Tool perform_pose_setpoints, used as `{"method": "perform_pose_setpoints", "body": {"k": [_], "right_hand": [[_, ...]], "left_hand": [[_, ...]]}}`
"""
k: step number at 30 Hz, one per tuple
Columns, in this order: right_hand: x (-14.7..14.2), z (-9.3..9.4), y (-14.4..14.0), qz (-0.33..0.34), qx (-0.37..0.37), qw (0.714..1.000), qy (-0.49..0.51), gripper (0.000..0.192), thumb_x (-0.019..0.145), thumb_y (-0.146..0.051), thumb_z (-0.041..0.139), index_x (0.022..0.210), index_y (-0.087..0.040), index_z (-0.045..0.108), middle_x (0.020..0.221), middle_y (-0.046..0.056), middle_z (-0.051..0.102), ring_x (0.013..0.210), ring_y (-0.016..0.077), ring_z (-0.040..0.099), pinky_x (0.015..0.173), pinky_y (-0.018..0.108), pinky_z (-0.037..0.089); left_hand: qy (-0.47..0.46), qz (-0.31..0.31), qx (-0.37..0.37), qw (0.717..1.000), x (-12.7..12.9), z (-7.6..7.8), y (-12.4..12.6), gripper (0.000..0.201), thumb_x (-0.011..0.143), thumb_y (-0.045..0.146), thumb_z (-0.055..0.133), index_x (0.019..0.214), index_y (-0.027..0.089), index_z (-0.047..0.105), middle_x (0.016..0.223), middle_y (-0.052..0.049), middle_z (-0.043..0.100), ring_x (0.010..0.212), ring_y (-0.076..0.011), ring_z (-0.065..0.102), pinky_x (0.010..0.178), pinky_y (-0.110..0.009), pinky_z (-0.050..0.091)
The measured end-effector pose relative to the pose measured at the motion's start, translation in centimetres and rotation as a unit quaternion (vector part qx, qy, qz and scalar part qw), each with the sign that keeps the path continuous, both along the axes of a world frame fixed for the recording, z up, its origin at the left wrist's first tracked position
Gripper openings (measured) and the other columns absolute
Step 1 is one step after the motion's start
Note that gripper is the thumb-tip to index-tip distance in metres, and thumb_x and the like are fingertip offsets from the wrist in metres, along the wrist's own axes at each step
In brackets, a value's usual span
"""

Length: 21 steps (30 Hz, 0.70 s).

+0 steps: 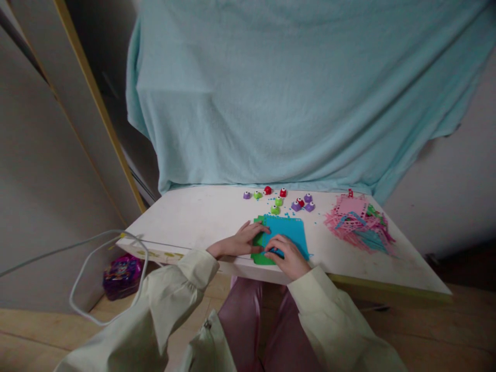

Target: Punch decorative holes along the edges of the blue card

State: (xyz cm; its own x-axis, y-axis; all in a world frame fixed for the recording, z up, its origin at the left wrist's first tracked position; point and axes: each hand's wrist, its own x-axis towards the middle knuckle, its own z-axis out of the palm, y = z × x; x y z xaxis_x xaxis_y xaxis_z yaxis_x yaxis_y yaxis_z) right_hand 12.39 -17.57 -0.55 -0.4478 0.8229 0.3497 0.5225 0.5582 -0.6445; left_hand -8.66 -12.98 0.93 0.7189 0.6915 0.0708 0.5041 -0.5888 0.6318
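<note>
Both hands rested on a stack of 2 foam sheets at the near edge of the table: a blue sheet lay on top of a green sheet, whose edge showed along the left and near sides. The left hand lay flat, fingers spread over the green margin at the stack's 9 o'clock side, pressing and not gripping. The right hand sat at the 6 o'clock edge with fingers curled down onto the blue sheet; whether it pinched an edge or a small tool could not be told. The step in hand appeared to be holding and aligning the sheets. To do it well, the flat hand should have kept even downward pressure so the lower sheet did not slide, while the other hand worked close to the edge. At 12 o'clock from the stack stood a cluster of small punches in purple, green and red, with blue specks between. At 2 o'clock, well apart, lay a pile of pink scraps.
</note>
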Motion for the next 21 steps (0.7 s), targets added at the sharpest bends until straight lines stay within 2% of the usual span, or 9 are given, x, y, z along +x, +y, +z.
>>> {"method": "perform_pose_setpoints", "body": {"k": [10, 17, 19, 21], "right_hand": [[0.2, 0.3, -0.1, 0.025, -0.013, 0.999, 0.026, 0.002, 0.082, -0.024, 0.067, 0.082, -0.023, 0.065, 0.095, 0.003, 0.060, 0.094, 0.0187, 0.056, 0.087, 0.034, 0.041], [2.6, 0.4, -0.5, 0.064, -0.052, 0.996, 0.038, 0.002, 0.079, -0.025, 0.070, 0.077, -0.023, 0.069, 0.101, 0.003, 0.061, 0.097, 0.0191, 0.057, 0.090, 0.034, 0.043], [3.3, 0.7, -0.7, 0.081, -0.068, 0.994, 0.039, 0.001, 0.079, -0.024, 0.069, 0.081, -0.024, 0.070, 0.106, 0.003, 0.061, 0.101, 0.0197, 0.057, 0.092, 0.034, 0.042], [3.8, 1.1, -0.9, 0.094, -0.076, 0.992, 0.045, 0.012, 0.080, -0.022, 0.068, 0.092, -0.025, 0.069, 0.110, 0.004, 0.060, 0.105, 0.0204, 0.055, 0.095, 0.035, 0.041]], "left_hand": [[0.009, 0.001, 0.000, 1.000, 0.2, -0.1, 0.1, 0.053, 0.080, 0.034, 0.064, 0.129, 0.032, 0.043, 0.137, -0.002, 0.042, 0.137, -0.0254, 0.023, 0.114, -0.049, 0.002], [0.016, -0.002, -0.002, 1.000, 0.1, 0.5, -0.2, 0.055, 0.080, 0.035, 0.063, 0.130, 0.032, 0.040, 0.140, -0.002, 0.040, 0.139, -0.0242, 0.020, 0.114, -0.049, 0.002], [0.019, 0.008, 0.003, 1.000, 0.3, 0.8, -0.5, 0.053, 0.081, 0.037, 0.062, 0.129, 0.032, 0.041, 0.138, -0.003, 0.041, 0.138, -0.0240, 0.021, 0.114, -0.049, 0.003], [0.021, 0.030, 0.011, 0.999, 0.6, 0.8, -0.8, 0.046, 0.085, 0.039, 0.058, 0.127, 0.031, 0.043, 0.137, -0.003, 0.044, 0.137, -0.0235, 0.024, 0.114, -0.049, 0.004]]}}
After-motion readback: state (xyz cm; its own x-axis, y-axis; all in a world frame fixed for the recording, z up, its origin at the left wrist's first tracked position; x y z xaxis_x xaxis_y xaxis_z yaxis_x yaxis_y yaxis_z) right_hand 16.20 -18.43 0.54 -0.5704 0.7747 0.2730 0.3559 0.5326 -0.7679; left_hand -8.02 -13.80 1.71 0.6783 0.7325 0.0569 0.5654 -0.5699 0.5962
